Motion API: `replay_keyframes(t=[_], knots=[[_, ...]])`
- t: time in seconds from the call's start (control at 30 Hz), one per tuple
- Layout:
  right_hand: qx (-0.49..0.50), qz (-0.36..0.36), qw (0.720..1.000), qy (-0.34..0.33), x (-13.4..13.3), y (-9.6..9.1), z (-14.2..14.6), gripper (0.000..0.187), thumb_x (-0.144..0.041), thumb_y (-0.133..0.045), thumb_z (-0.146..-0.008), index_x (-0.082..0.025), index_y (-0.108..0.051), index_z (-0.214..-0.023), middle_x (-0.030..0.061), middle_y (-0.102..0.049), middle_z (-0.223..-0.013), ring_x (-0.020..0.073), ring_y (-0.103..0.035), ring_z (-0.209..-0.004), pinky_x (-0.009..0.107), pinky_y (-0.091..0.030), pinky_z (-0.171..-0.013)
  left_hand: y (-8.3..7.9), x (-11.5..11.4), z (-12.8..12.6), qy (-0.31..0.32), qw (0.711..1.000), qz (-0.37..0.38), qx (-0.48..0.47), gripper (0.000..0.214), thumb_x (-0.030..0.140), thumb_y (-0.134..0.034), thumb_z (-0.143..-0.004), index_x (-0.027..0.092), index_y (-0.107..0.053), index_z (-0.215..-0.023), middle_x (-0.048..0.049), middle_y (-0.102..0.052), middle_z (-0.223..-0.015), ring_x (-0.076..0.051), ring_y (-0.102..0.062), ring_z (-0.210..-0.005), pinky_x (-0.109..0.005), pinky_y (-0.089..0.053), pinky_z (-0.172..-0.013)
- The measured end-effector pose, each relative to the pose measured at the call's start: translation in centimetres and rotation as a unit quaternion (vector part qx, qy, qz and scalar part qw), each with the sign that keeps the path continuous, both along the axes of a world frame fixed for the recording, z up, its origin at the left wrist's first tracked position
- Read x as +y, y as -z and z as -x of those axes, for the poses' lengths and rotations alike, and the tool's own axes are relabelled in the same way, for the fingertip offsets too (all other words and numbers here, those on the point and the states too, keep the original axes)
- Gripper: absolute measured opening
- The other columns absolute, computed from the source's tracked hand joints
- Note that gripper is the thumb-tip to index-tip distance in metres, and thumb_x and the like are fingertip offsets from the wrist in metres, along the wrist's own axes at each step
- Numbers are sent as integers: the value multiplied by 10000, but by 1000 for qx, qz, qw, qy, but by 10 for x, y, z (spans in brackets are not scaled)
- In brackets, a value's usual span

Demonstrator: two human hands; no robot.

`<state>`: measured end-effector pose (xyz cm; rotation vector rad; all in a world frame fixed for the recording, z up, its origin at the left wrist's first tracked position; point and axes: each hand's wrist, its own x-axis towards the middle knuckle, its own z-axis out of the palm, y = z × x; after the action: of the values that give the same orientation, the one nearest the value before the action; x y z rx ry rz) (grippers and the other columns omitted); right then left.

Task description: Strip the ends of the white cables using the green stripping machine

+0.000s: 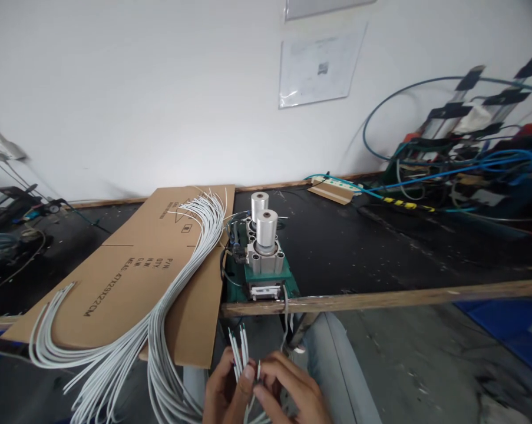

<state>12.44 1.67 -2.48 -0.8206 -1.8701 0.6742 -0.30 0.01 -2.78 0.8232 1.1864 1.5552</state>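
Cardboard sheet (137, 235) beneath white cables (178, 284)

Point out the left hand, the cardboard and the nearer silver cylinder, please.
Left hand (228, 391), head view: middle of the hand.
Cardboard (145, 288), head view: printed face.
Nearer silver cylinder (266, 231), head view: side wall.

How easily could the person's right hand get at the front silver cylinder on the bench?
Probably yes. The right hand is in front of the bench's wooden edge, and the way up over it to the front silver cylinder looks free. The hand does seem busy with a wire end, though.
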Motion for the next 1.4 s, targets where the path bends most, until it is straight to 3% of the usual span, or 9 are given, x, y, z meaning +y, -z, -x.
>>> replay_keyframes(t=[0.1, 0.17, 0.23, 0.37, 0.53, 0.7, 0.8, 1.07, 1.4], knots=[[130, 174, 976, -20, -2, 6, 17, 208, -298, -536, -981, -150, -587, -844, -6, -485, -679, 60, -500, -603, 129, -403, -568, 2, 6, 3, -31, 999, 25, -18, 429, 579, -808, -692, 163, -722, -751, -25, -569, -719, -100, -521, -708, -181, -397, -706], [237, 358, 903, -20, -7, 9, 24, 426, -547, -575, -942, -129, -599, -860, 2, -485, -677, 62, -467, -561, 145, -379, -505, 1, 7, 4, -62, 997, 33, -20, 483, 607, -788, -706, 143, -681, -785, -21, -546, -674, -84, -502, -651, -169, -395, -653], [285, 438, 852, -9, -10, 10, 25, 575, -688, -595, -868, -112, -596, -870, 8, -502, -674, 57, -448, -531, 154, -362, -481, -5, 6, 3, -56, 995, 76, -29, 573, 669, -753, -710, 131, -631, -862, 11, -461, -577, -52, -389, -503, -155, -310, -496], [186, 389, 896, -105, -7, 15, 17, 632, -706, -484, -925, -119, -467, -690, -11, -377, -511, 43, -367, -459, 154, -284, -466, -25, 1, -2, 37, 990, 134, 3, 727, 760, -758, -608, 73, -608, -792, 7, -416, -460, -27, -297, -411, -158, -168, -453], [196, 368, 896, -151, -4, 24, 10, 524, -555, -471, -997, -117, -488, -709, -10, -395, -548, 40, -348, -467, 157, -253, -453, -47, 0, 0, 91, 983, 162, 12, 712, 744, -781, -578, 85, -594, -770, 17, -403, -445, -10, -229, -415, -162, -124, -454], [157, 385, 895, -161, -2, 5, 5, 556, -577, -462, -993, -121, -468, -675, -5, -398, -549, 42, -338, -475, 184, -228, -463, -40, -1, 5, 97, 980, 168, 43, 755, 772, -743, -602, 75, -584, -844, 34, -363, -471, -27, -231, -436, -179, -139, -462], [132, 394, 893, -170, 1, -4, 1, 591, -620, -456, -979, -118, -467, -667, -5, -390, -526, 40, -325, -457, 194, -214, -463, -35, -1, 5, 84, 981, 155, 85, 545, 594, -715, -707, 76, -580, -814, 36, -353, -491, -42, -254, -453, -192, -147, -474], [157, 404, 892, -125, -4, 2, 0, 526, -630, -479, -970, -121, -486, -843, -34, -410, -549, 34, -336, -440, 166, -228, -422, -43, 3, -2, 62, 983, 131, 117, 236, 355, -575, -670, 122, -538, -690, 22, -438, -478, -47, -288, -438, -203, -168, -476], [53, 394, 908, -131, -2, -15, -16, 442, -486, -471, -994, -114, -533, -763, 18, -522, -601, 66, -453, -499, 182, -320, -487, -55, 8, 14, 201, 935, 98, 274, 199, 317, -473, -716, 132, -537, -679, -4, -471, -525, -84, -321, -507, -236, -212, -496]])
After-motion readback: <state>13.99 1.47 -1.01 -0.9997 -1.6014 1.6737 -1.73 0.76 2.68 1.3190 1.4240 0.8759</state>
